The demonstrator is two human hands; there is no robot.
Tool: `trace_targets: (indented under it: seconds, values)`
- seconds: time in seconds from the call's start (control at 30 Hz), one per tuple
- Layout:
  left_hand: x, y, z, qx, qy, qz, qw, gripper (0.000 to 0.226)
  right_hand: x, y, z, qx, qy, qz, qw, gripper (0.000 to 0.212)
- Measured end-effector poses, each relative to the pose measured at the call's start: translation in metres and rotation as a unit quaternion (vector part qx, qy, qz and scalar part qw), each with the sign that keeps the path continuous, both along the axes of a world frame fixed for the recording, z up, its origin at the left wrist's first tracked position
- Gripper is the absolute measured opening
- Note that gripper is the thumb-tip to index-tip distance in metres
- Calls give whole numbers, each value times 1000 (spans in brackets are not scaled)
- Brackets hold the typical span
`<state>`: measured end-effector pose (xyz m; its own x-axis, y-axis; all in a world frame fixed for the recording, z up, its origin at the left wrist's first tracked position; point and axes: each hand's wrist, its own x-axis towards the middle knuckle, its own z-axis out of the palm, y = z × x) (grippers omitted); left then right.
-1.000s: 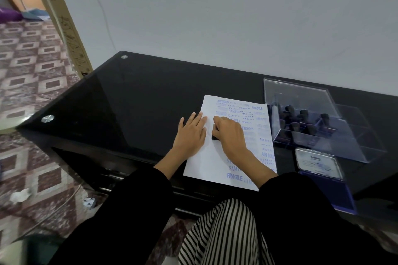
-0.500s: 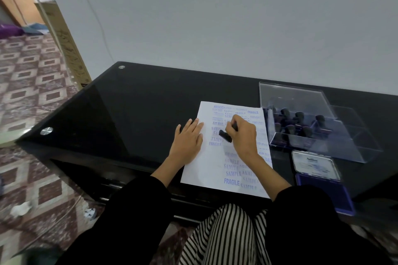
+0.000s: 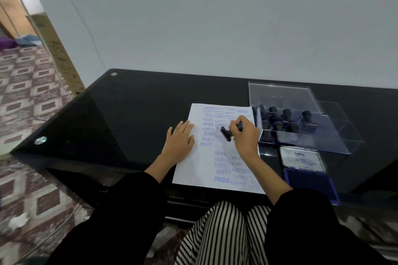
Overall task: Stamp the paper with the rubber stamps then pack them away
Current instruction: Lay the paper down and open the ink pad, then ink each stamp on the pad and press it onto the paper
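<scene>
Centre of frame: the right hand (image 3: 244, 135) grips a black rubber stamp (image 3: 227, 134), fingers curled round its handle, its base tilted left, above the paper (image 3: 206, 165). The left hand (image 3: 181, 140) lies flat, fingers straight, on the paper's left edge. Right: clear stamp case (image 3: 336, 135).

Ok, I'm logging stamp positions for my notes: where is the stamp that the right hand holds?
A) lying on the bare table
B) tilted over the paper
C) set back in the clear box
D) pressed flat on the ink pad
B: the right hand grips the stamp by its handle, tilted over the paper, away from the ink pad and the clear box.
</scene>
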<state>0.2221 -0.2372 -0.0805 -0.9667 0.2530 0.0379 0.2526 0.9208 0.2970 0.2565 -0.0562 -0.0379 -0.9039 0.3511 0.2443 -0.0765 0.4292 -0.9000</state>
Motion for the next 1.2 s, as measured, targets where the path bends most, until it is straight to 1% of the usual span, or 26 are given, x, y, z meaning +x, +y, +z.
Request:
trace_targets:
  seconds: [0.1,0.17,0.3,0.43,0.57,0.7,0.8,0.9,1.0,1.1,1.2]
  values:
    - [-2,11,14,-1,12,23,1000,41,3,17,19,4,11,-10,1000,23]
    - [-4,28,27,30,30,19,999,39,5,35,35,12,18,-11,1000,19]
    - [-5,84,59,87,48,-50,994,39,3,85,62,71,19,-26,997,12]
    - [-1,151,88,108,85,-139,981,39,3,143,86,125,-6,-33,992,11]
    - [-2,212,108,104,94,-204,969,40,-2,191,103,177,-42,-53,982,10]
    - [-9,260,113,85,86,-246,962,41,-11,224,105,200,-91,-54,974,20]
    - [-18,286,111,79,73,-262,959,43,-21,242,99,214,-120,-60,968,19]
    - [-29,307,104,65,57,-272,959,45,-33,256,88,227,-133,-63,963,28]
    - [-40,322,90,39,39,-268,962,47,-44,266,74,251,-145,-57,956,22]
    - [-50,329,70,7,24,-253,967,49,-51,271,59,308,-190,-38,931,20]
    - [-55,332,53,-18,21,-239,971,50,-54,274,48,375,-218,-33,901,29]
